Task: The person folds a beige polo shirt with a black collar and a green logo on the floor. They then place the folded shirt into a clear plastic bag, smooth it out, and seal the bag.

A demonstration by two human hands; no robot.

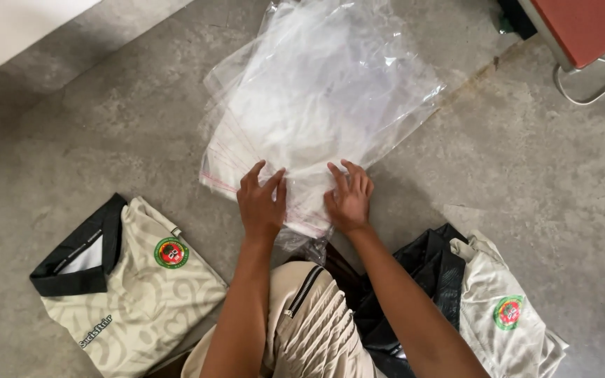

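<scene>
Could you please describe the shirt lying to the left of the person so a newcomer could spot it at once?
On the grey concrete floor, left of the left hand, lies a folded cream patterned shirt. Unlike the crumpled shirt on the right, it lies flat, showing its black collar.

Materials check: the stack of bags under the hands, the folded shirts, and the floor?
Bags: thin clear plastic film by the look; glossy, wrinkled, see-through. Both hands rest flat on them.
Shirts: probably smooth synthetic knit; cream, faint pattern, black collar.
Floor: looks like bare grey concrete; matte, mottled.
</scene>
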